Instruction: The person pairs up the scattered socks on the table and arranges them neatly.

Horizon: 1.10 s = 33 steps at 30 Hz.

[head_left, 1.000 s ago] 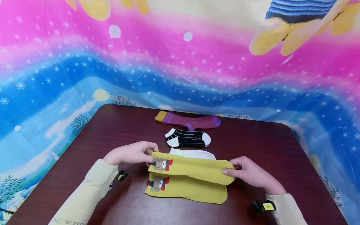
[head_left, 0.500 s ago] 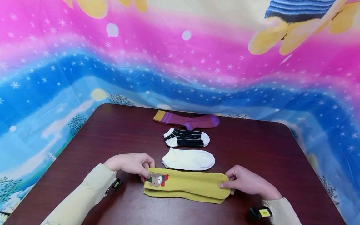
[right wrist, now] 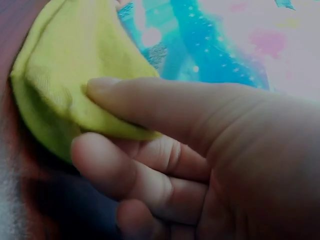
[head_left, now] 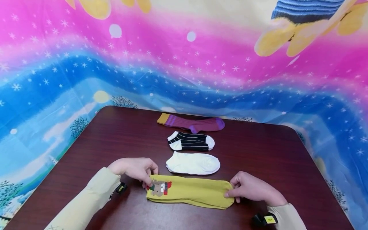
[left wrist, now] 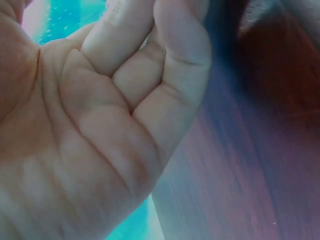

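Note:
Two yellow socks (head_left: 195, 192) with a bear print lie one over the other at the near side of the table, the upper almost covering the lower. My left hand (head_left: 136, 169) pinches the upper sock's cuff end beside the bear. At the toe end, my right hand (head_left: 251, 188) pinches it between thumb and fingers; the right wrist view shows the thumb on top of the yellow fabric (right wrist: 75, 65) and the lower sock's edge beneath. In the left wrist view the palm (left wrist: 90, 130) and curled fingers fill the picture, and the sock is out of sight.
Beyond the yellow socks, a white pair of socks (head_left: 192, 163), a black striped pair (head_left: 194, 141) and a purple sock with a yellow cuff (head_left: 192, 123) lie in a column on the dark wooden table (head_left: 115, 137). A patterned cloth (head_left: 178, 64) hangs behind the table.
Both hands have brought the upper yellow sock down and nearer, laying it over the lower one. The white socks have come fully into view.

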Available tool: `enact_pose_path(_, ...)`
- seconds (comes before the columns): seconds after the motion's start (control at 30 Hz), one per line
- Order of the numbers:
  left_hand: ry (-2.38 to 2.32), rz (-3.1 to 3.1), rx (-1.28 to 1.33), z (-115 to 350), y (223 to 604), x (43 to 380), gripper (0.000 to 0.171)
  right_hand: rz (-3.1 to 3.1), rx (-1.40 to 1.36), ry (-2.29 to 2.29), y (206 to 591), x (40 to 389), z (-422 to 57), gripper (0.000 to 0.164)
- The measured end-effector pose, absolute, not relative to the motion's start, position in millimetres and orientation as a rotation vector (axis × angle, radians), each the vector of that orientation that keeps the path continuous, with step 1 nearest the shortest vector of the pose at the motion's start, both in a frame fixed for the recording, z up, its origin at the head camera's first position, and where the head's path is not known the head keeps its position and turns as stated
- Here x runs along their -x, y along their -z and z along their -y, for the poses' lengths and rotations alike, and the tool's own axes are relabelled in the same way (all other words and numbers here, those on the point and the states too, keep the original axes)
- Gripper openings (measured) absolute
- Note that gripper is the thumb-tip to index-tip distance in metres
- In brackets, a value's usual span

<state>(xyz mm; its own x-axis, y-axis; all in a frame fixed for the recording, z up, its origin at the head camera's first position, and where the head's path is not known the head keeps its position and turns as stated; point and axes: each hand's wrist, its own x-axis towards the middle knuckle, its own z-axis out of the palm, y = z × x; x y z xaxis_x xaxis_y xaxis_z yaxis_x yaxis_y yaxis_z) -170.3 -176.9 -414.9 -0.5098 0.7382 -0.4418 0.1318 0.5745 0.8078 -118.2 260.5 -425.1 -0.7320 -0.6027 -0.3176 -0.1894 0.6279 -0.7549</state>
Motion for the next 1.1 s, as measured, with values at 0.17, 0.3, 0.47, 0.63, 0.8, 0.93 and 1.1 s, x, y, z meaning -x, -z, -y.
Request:
enact_pose_path(0.17, -0.939, -1.953, -0.707, 179, 412, 172, 0.012, -2.224, 0.666, 1.02, 422, 119, -261, 0.023)
enact_pose_path(0.3, -0.916, -1.954, -0.693, 176, 414, 171, 0.013, -2.197, 0.674, 1.022, 424, 119, -261, 0.022)
enact_pose_path(0.47, -0.843, -2.044, -0.674, 172, 416, 170, 0.015, -2.296, 0.615, 0.957, 427, 118, -258, 0.03)
enact_pose_path(0.63, -0.818, -2.133, -0.654, 168, 416, 172, 0.021, -2.386, 0.546, 0.961, 425, 119, -255, 0.031)
enact_pose_path(0.8, -0.816, -2.171, -0.688, 165, 417, 173, 0.02, -2.428, 0.537, 0.954, 427, 120, -255, 0.024)
enact_pose_path(0.93, -0.839, -2.179, -0.696, 161, 419, 171, 0.022, -2.463, 0.512, 0.933, 429, 123, -258, 0.023)
enact_pose_path(1.1, -0.832, -2.193, -0.676, 161, 417, 170, 0.025, -2.487, 0.481, 0.916, 428, 125, -260, 0.024)
